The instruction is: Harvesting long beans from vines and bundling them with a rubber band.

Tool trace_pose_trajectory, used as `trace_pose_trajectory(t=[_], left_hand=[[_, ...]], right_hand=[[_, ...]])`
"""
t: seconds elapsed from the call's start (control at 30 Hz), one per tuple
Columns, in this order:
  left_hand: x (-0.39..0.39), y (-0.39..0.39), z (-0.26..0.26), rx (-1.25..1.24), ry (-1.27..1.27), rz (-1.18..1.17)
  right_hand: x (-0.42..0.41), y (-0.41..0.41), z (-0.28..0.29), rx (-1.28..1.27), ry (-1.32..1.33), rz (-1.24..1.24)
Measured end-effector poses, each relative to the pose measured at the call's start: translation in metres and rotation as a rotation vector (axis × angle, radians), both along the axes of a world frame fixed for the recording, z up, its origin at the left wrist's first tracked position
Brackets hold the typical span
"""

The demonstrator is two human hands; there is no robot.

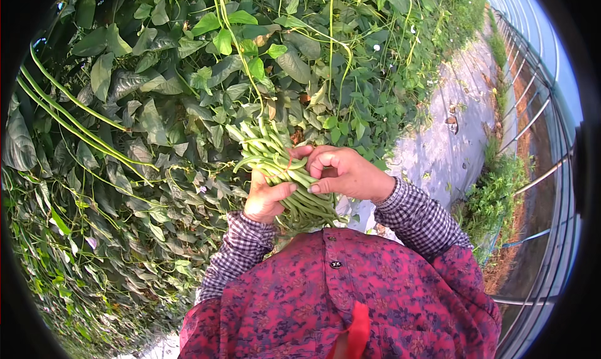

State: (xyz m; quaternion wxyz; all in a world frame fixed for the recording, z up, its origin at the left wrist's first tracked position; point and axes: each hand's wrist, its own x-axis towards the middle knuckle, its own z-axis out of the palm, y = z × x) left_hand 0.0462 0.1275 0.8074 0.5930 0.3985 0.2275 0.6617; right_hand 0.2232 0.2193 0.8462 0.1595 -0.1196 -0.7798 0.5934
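Note:
A thick bundle of long green beans is held in front of my chest, its cut ends pointing up and left. An orange-red band lies across the bundle. My left hand grips the beans from the left side, its thumb over them. On the right side, my right hand touches the bundle with thumb and fingers bent; whether it pinches a bean or the band I cannot tell. Part of the fingers of both hands is hidden by the beans.
Dense bean vines rise ahead and to the left, with long hanging pods. Pale ground sheeting runs along the right. Beyond it stand green weeds and the metal poles of a frame. A red strip hangs at my front.

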Motion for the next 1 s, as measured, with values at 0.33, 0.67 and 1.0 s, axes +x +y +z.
trace_pose_trajectory(t=[0.33,0.67,1.0], left_hand=[[0.000,0.005,-0.010,-0.019,-0.117,-0.046],[0.003,-0.003,-0.007,-0.008,-0.188,-0.047],[0.002,-0.003,-0.004,0.018,-0.196,-0.059]], right_hand=[[0.001,0.003,0.005,0.266,0.071,0.024],[0.003,0.010,-0.004,0.287,0.150,0.063],[0.006,0.007,0.010,0.276,0.084,0.107]])
